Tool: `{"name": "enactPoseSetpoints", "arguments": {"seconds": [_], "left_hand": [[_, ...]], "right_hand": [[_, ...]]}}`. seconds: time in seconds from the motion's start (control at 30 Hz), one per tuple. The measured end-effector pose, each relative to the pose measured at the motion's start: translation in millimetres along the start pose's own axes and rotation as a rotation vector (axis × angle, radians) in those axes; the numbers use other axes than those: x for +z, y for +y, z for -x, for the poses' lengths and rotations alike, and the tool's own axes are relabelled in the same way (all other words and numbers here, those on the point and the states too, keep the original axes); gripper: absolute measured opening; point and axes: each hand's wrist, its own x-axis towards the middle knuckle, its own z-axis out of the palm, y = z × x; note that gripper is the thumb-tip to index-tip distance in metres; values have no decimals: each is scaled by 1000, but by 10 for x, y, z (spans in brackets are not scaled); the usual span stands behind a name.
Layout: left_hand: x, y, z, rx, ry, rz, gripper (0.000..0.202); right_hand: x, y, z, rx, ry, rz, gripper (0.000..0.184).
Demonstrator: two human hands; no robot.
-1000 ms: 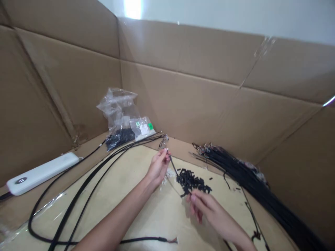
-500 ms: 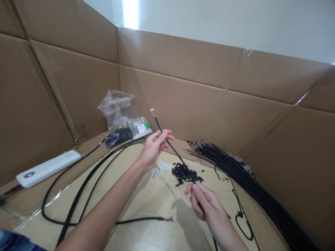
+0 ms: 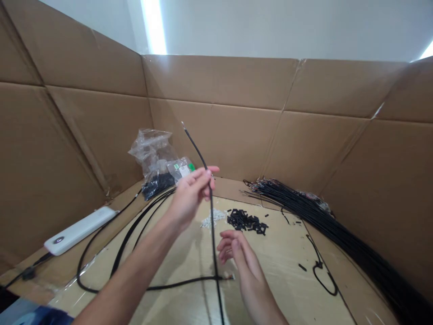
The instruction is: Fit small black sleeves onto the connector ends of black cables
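My left hand (image 3: 194,192) pinches a black cable (image 3: 212,216) a little below its upper end. That end rises at a slant and finishes in a thin pale tip, too small to make out in detail. The rest of the cable hangs down past the front of the table. Just right of it, my right hand (image 3: 238,257) is held with curved fingers apart, nothing in them. Behind the hands lie a heap of short black sleeves (image 3: 246,221) and a pile of small white pieces (image 3: 214,217). Another black cable with a connector end (image 3: 230,277) rests on the table.
A thick bundle of black cables (image 3: 324,225) runs along the right side. At the back left are clear plastic bags (image 3: 152,149) and a white power bank (image 3: 81,230). Cardboard walls (image 3: 216,131) enclose the table. A looped black cord (image 3: 324,280) lies at the right.
My right hand has let go of the cable and moved left. A thin tip now tops the cable in my left hand, where a white connector showed before. The view has shifted.
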Motion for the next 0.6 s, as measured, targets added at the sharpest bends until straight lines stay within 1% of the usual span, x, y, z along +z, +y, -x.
{"name": "enactPoseSetpoints", "arguments": {"seconds": [0.03,0.1,0.2,0.27,0.33,0.37,0.4,0.47,0.53,0.57,0.6], "left_hand": [[-70,158,-47,7,65,-30,33],[-224,483,-130,28,166,-123,26],[-460,906,-244,58,294,-312,20],[-601,1095,-344,104,320,-530,18],[-714,1181,-485,92,258,-909,22],[-758,1179,-571,36,192,-1132,29],[-793,1145,-665,7,181,-1228,32],[-843,979,-863,-21,161,-1350,34],[-882,703,-1046,-55,142,-1461,24],[-903,536,-1120,-72,144,-1504,17],[-928,358,-1176,-74,150,-1540,15]], "right_hand": [[-84,35,-14,2,10,57,71],[-290,143,-59,21,75,162,71],[-590,379,-134,13,188,267,76],[-735,538,-171,5,269,286,76],[-822,658,-191,14,306,261,75],[-846,697,-195,17,314,247,74],[-857,722,-194,19,317,237,73],[-853,735,-183,15,322,235,70],[-828,714,-162,7,326,244,67],[-812,700,-150,3,326,248,65],[-797,686,-138,-1,326,249,63]]}}
